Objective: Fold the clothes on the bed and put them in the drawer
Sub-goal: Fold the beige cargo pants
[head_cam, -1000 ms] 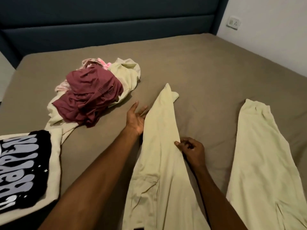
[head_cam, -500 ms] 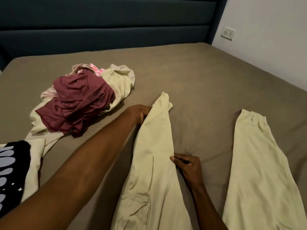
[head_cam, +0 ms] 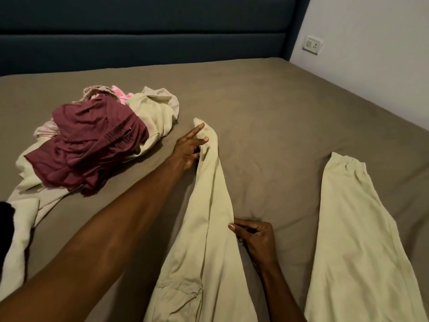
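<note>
The pale yellow-green trousers (head_cam: 209, 228) lie spread on the brown bed sheet (head_cam: 267, 108), legs pointing toward the dark blue headboard (head_cam: 148, 31). One leg runs up the middle of the sheet; the other leg (head_cam: 352, 228) lies well apart from it, on the side farther from the clothes pile.

The left hand (head_cam: 189, 148) is at the cuff end of the middle leg: index finger extended along the fabric, the remaining fingers curled into a fold of it. The right hand (head_cam: 256, 237) pinches the leg's outer edge about halfway along, thumb against fingertips.

Handling, as judged: the cloth is light, limp and thin. It creases readily and holds no shape unsupported. Grip at seams, cuffs and waistband, not mid-panel, and smooth flat against the sheet before each fold.

The pile of unfolded clothes (head_cam: 97, 145), maroon garment uppermost, sits beside the middle leg, on the side away from the other leg
</note>
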### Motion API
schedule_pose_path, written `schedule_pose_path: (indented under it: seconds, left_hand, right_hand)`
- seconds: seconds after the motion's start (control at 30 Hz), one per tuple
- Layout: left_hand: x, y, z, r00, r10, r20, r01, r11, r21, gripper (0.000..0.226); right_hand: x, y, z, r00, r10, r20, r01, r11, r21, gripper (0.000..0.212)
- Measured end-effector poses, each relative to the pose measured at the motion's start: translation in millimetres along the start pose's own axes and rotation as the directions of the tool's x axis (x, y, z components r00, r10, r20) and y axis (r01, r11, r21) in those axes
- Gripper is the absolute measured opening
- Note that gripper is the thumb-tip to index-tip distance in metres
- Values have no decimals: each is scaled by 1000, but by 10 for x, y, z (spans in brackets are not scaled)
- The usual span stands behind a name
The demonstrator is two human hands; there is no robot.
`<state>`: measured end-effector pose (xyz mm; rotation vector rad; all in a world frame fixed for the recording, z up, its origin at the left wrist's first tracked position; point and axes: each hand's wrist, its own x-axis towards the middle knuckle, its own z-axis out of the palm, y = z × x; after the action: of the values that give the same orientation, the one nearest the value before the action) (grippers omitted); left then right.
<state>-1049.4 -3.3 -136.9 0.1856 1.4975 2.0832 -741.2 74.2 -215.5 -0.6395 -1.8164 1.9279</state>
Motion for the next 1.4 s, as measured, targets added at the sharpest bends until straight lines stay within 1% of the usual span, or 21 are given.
schedule_pose_path:
  seconds: [0.1, 0.17, 0.23, 0.3, 0.33, 0.4, 0.43, 0.5, 0.57, 0.63, 0.67, 0.73, 0.8, 0.87, 0.93, 1.0, 1.03, 1.2, 1.27, 1.33, 1.4]
  left_hand:
    - [0, -13, -165, 986, -74, -149, 93, 988, 127, 58]
    - [46, 81, -222, 970, -115, -212, 143, 983, 119, 50]
    - [106, 227, -252, 967, -188, -174, 191, 982, -3, 25]
    - [218, 335, -214, 968, -221, -123, 214, 975, -67, 15]
    - [268, 388, -171, 966, -243, -89, 240, 970, -43, 16]
    - [265, 475, -28, 958, -284, -27, 285, 943, 173, 25]
    - [249, 519, 44, 949, -313, -25, 308, 913, 267, 21]
    - [221, 555, 154, 940, -340, -18, 326, 885, 332, 10]
    - [255, 589, 236, 945, -328, 3, 314, 908, 279, 16]
    - [290, 557, 273, 954, -270, 131, 250, 957, 150, 16]
    - [309, 525, 283, 957, -246, 153, 228, 966, 124, 17]
    - [361, 417, 233, 979, -185, 82, 170, 973, 157, 30]
    - [430, 232, 67, 993, -86, -83, 106, 954, 280, 41]
    - [480, 65, -151, 989, -46, -141, 97, 920, 380, 30]
    - [483, 32, -288, 984, -112, -138, 151, 933, 326, 23]
    - [518, 115, -328, 964, -223, -143, 257, 921, 294, 34]
    - [559, 169, -346, 961, -255, -107, 276, 915, 293, 40]
    - [584, 323, -383, 983, -181, -7, 176, 942, 285, 26]
    - [575, 247, -405, 981, -193, -17, 189, 930, 315, 36]
    - [577, 170, -440, 979, -186, -83, 203, 928, 313, 53]
    - [565, 137, -476, 972, -190, -136, 220, 942, 253, 83]
  right_hand:
    - [0, 5, -8, 1000, -16, -2, 16, 1000, -12, 21]
    - [-8, -22, 9, 1000, -9, -2, 9, 1000, -7, 21]
    - [-11, -6, 10, 1000, 0, -11, 0, 1000, -3, 22]
    - [0, -1, 16, 1000, 16, -25, -16, 1000, -19, 21]
    - [7, 5, 22, 999, 28, -33, -29, 999, -24, 20]
    - [6, 11, 17, 998, 42, -36, -43, 999, -33, 19]
    - [7, 4, 21, 999, 39, -37, -40, 999, -35, 19]
    - [-3, -23, 30, 999, 31, -35, -32, 999, -35, 18]
    - [0, -42, 35, 998, 42, -41, -43, 999, -14, 17]
    - [5, -57, 46, 999, 40, -36, -40, 999, 1, 17]
    - [16, -68, 47, 999, 26, -32, -26, 1000, 8, 17]
    - [12, -86, 51, 1000, 16, -18, -16, 999, 34, 17]
    - [15, -57, 44, 1000, 0, -15, 0, 1000, 25, 15]
    - [35, -25, 51, 999, -9, -52, 8, 1000, -14, 14]
    - [58, 3, 62, 996, -4, -92, 1, 999, -37, 14]
    - [66, 31, 68, 995, -9, -97, 5, 999, -41, 12]
    - [68, 39, 64, 995, -15, -98, 10, 999, -42, 12]
    - [95, 55, 66, 992, -28, -126, 21, 998, -60, 19]
    - [94, 78, 63, 991, -26, -128, 19, 998, -56, 15]
    - [78, 80, 63, 991, -28, -128, 21, 998, -56, 12]
    - [63, 75, 54, 992, -24, -124, 17, 998, -58, 14]
